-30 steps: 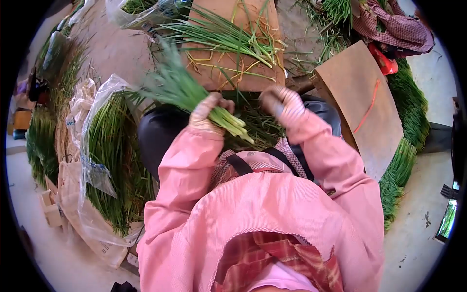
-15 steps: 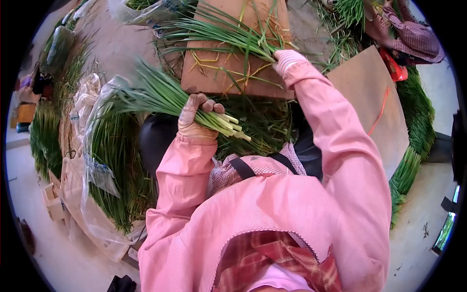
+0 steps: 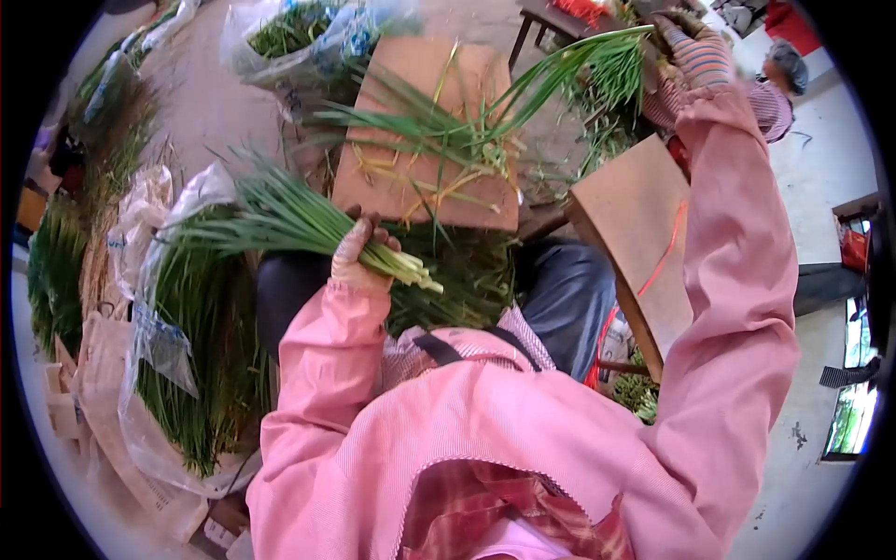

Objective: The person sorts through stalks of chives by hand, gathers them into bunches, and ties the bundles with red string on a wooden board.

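Note:
My gloved left hand [image 3: 362, 252] is wrapped around a thick bunch of chives [image 3: 299, 210], close to the pale stem ends. The bunch's green leaves fan out to the left. At the upper right, my right hand [image 3: 695, 54] in a striped glove is stretched far out, fingers closed on a few long chive leaves [image 3: 560, 61] that arc down toward the board. Loose green leaves, blurred in part, and yellowed stalks lie on the brown board [image 3: 476, 210] in front of me.
Left of my knee stands a large pile of chives [image 3: 201, 345] in clear plastic. A plastic bag of greens [image 3: 289, 37] sits beyond the board. On the right is a tan panel [image 3: 635, 215] with a red strip [image 3: 667, 247]. A co-worker [image 3: 770, 107] is at the upper right.
My right hand has swung up and to the right, away from the board, trailing a few leaves. Other leaves stay on the board. My left hand keeps its bunch; the view has shifted.

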`<action>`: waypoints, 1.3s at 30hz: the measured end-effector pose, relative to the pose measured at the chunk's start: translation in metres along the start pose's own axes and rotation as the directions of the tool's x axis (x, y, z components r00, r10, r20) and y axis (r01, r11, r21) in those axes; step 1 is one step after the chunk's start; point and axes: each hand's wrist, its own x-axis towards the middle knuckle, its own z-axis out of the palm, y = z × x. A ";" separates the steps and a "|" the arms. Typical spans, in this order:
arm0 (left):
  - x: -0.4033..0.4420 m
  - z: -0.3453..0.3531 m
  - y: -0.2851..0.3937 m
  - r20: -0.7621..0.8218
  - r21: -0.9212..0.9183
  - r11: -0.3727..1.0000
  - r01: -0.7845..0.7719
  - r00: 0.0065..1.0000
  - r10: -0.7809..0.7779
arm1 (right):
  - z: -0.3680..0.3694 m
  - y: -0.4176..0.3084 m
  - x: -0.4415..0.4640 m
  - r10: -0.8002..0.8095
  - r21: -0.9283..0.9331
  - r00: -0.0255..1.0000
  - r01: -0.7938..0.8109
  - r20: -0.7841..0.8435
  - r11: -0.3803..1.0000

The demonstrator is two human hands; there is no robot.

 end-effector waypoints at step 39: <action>0.019 0.007 0.014 0.157 -0.071 0.991 0.113 0.982 -0.100 | 0.191 0.174 -0.164 0.464 -0.823 0.830 -0.011 0.310 0.568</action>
